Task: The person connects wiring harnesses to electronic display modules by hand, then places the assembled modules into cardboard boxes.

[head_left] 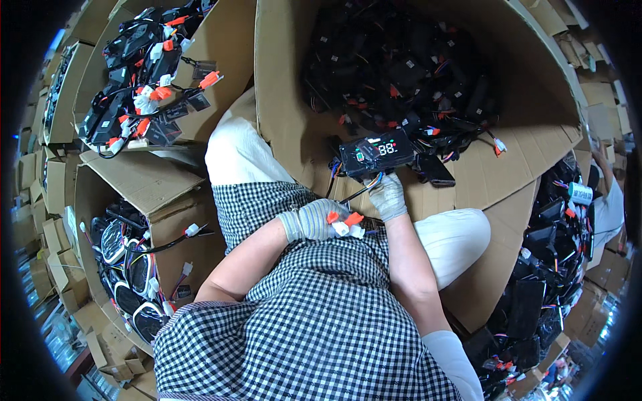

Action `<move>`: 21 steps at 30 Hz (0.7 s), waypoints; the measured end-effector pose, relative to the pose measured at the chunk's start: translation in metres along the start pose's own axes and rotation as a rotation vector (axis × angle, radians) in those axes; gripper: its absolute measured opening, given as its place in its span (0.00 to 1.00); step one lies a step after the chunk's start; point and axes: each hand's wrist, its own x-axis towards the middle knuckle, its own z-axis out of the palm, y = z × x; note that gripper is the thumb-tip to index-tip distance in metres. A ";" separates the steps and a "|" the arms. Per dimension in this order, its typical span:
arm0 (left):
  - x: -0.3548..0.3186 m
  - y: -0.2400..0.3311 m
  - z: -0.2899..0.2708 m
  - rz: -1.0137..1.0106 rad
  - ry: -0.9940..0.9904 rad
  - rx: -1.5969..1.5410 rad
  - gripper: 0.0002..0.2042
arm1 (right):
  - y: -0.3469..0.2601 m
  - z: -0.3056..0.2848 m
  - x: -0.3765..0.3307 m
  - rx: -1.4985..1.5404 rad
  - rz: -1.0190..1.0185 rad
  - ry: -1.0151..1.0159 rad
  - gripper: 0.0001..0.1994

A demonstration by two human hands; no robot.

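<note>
A black rectangular display unit with lit white digits and small coloured marks is held over the front of the large carton, face up. My gloved right hand grips its near edge, where the wires leave it; the fingertips are partly hidden beneath it. A dark cable slants from the unit down to my gloved left hand. That hand is closed on the wire ends, and orange and white connectors stick out from it. More black wired units lie heaped in the large carton ahead.
A carton at the upper left holds black units with orange and white plugs. White-rimmed black units fill the box at left, more dark units the one at right. Cardboard flaps jut between them. Another person's arm shows far right.
</note>
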 end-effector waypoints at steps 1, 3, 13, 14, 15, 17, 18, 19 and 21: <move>0.000 -0.006 0.001 0.006 -0.001 0.008 0.14 | 0.000 0.000 -0.001 -0.005 0.011 0.007 0.26; 0.001 -0.011 0.001 -0.054 -0.013 0.207 0.14 | 0.000 0.001 -0.002 0.039 -0.014 0.003 0.25; 0.006 -0.007 0.002 -0.150 -0.015 0.134 0.15 | -0.015 -0.005 -0.019 0.004 0.320 0.117 0.16; 0.003 -0.002 0.000 -0.210 0.025 0.183 0.15 | -0.020 0.006 -0.040 -0.498 0.336 0.251 0.12; 0.007 0.006 0.000 -0.246 0.055 0.235 0.16 | -0.012 -0.017 -0.050 -0.343 0.279 0.101 0.13; 0.000 -0.015 0.002 -0.104 0.159 0.166 0.16 | -0.007 0.048 -0.085 -0.811 0.117 -0.066 0.16; 0.003 -0.012 0.003 -0.102 0.177 0.112 0.15 | -0.019 0.039 -0.087 -0.833 0.394 -0.123 0.18; 0.004 -0.006 0.000 -0.111 0.200 0.055 0.15 | -0.029 0.052 -0.088 -0.839 0.683 -0.184 0.19; 0.001 0.004 -0.008 -0.166 0.192 0.153 0.13 | -0.053 0.084 -0.105 -1.087 0.363 -0.225 0.18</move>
